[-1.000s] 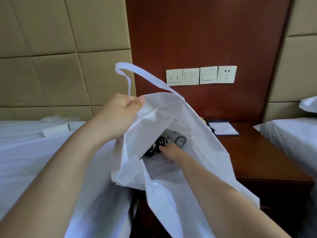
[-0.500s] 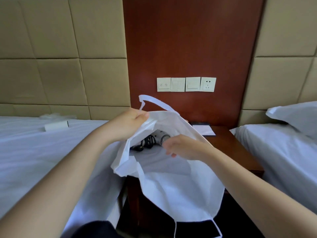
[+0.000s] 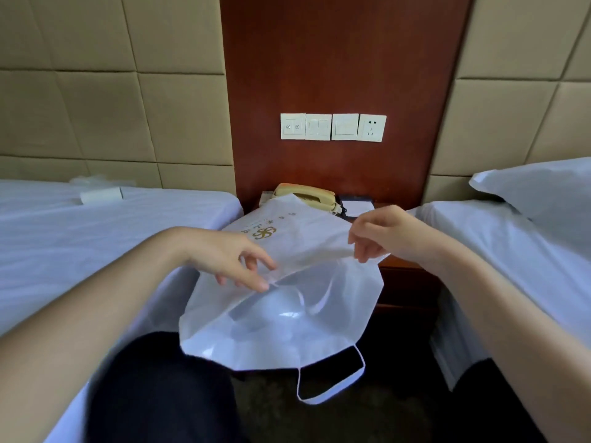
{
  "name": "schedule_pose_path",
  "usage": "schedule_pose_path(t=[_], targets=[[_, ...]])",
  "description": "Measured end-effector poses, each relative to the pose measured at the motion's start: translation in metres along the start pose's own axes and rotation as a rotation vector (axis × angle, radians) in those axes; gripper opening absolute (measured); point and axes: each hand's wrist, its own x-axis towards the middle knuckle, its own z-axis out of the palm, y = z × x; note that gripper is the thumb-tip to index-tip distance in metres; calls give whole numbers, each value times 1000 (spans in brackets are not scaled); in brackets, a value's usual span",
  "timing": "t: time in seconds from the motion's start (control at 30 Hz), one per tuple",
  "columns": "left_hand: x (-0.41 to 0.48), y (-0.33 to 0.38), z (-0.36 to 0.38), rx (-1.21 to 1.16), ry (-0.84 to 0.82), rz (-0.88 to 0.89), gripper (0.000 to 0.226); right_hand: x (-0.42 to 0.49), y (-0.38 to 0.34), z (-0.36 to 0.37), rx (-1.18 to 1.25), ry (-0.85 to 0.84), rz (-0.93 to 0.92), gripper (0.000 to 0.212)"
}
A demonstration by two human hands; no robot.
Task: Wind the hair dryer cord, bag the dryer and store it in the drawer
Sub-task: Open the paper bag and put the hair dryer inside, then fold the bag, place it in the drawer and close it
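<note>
1. Two bare hands hover over a white bag (image 3: 303, 241). It lies on a nightstand (image 3: 409, 282) between two beds, and its open mouth hangs over the front edge, toward the viewer.
2. Left hand (image 3: 224, 257): the fingers are spread and slightly bent. Their tips touch the upper lip of the mouth and grip nothing.
3. Right hand (image 3: 383, 231): the fingers are loosely curled at the lip's right corner. Whether they pinch the fabric cannot be told.
4. The dryer is out of sight. It is probably inside the bag, under the gold-printed panel, but that is only a guess.
5. Handling: the bag looks thin, limp and light, so it will not keep its shape. A hard, heavier load could slide out of the open mouth. It is best taken with both lips gathered together, or by the handle (image 3: 332, 390), with one hand under the bulk.
6. Around: a phone (image 3: 307, 195) and a notepad (image 3: 356, 206) sit just behind the bag. A switch panel (image 3: 332, 126) is on the wall above. A small white roll (image 3: 100, 195) lies on the left bed (image 3: 96, 244), and a pillow (image 3: 543, 190) on the right bed (image 3: 511, 257).
7. In the way: the hanging bag covers part of the nightstand's front — likely where the drawer is. A dark-clad knee (image 3: 160, 394) is close by on the left.
</note>
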Motion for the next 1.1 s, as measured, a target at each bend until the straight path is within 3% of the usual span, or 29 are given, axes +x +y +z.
schedule_pose_path(t=[0.07, 0.13, 0.2, 0.27, 0.33, 0.43, 0.57, 0.7, 0.73, 0.8, 0.9, 1.1], targets=[[6, -9, 9, -95, -87, -51, 63, 5, 11, 3, 42, 155, -7, 32], [15, -20, 20, -169, -48, -101, 50, 14, 23, 9, -17, 229, -3, 32], [34, -40, 29, -206, 152, -125, 25, 28, 35, 17, -140, 257, 33, 26], [56, -59, 41, -364, 451, -165, 20, 45, 49, 24, -262, 247, 100, 19], [76, -76, 51, -606, 704, -284, 44, 62, 65, 31, -315, 211, 146, 19], [103, -97, 68, -787, 874, -454, 64, 90, 88, 42, -374, 141, 185, 31], [136, -127, 77, -990, 894, -586, 92, 124, 102, 55, -239, 79, 311, 50], [176, -191, 75, -1296, 801, -566, 135, 153, 110, 63, -149, 57, 361, 36], [179, -197, 72, -1364, 812, -557, 133, 159, 113, 64, -142, 64, 357, 28], [168, -178, 57, -1419, 855, -508, 104, 167, 119, 66, -108, 92, 344, 14], [169, -156, 44, -1340, 904, -385, 58, 169, 128, 65, -68, 78, 350, 18], [186, -128, 42, -979, 892, -232, 62, 156, 144, 41, -6, 193, 310, 21]])
